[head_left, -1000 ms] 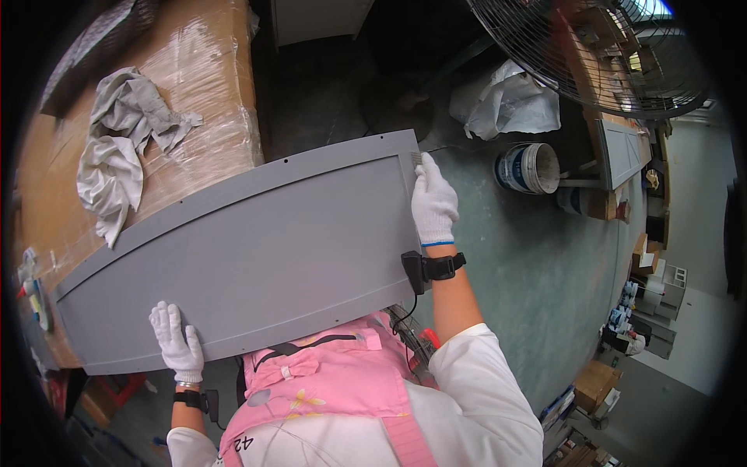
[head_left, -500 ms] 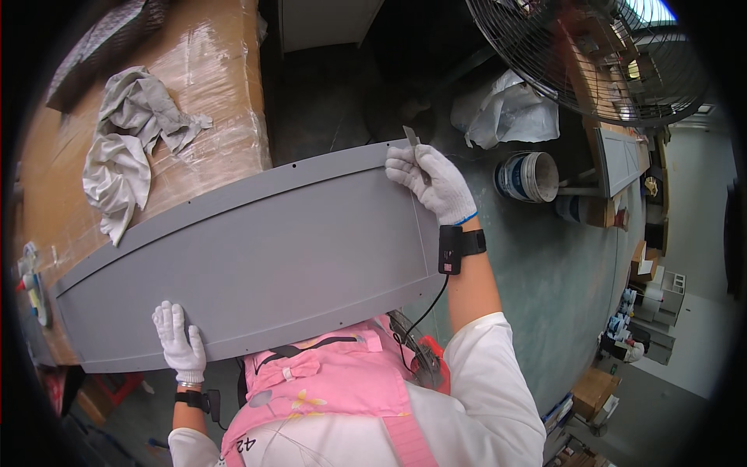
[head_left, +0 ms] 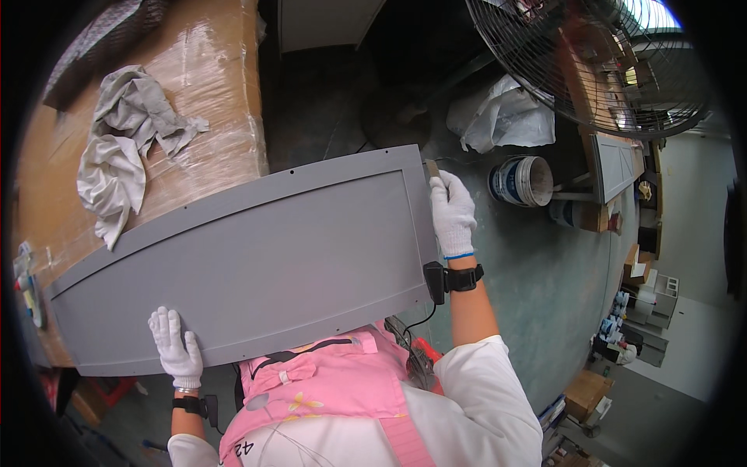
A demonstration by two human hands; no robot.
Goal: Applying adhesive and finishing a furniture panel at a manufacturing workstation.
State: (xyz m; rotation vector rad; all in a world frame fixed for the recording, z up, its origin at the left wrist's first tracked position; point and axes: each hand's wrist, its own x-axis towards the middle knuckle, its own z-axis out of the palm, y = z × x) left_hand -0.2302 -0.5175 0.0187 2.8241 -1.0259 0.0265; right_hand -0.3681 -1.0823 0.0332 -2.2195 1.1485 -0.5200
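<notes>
A long grey framed panel (head_left: 257,257) lies across a plastic-wrapped bench, its right end jutting past the bench's edge. My left hand (head_left: 175,347), in a white knit glove, rests flat on the panel's near edge with its fingers stretched out. At the right end of the panel, just outside its edge, my gloved right hand (head_left: 453,212) is closed round a thin, flat metal blade (head_left: 432,168). Only the blade's upper end shows above the fingers; its handle, if any, is hidden in the glove.
Grey-white rags (head_left: 117,148) lie on the wrapped bench (head_left: 210,86). Beyond my right hand stand a white bucket (head_left: 533,181) and a crumpled plastic bag (head_left: 506,117). A large caged fan (head_left: 591,70) rises at the upper right. Small tools lie at the bench's far left.
My right hand has moved off the panel's far right corner, outward and toward me along the right end, and has turned with the blade. My left hand stays on the near edge.
</notes>
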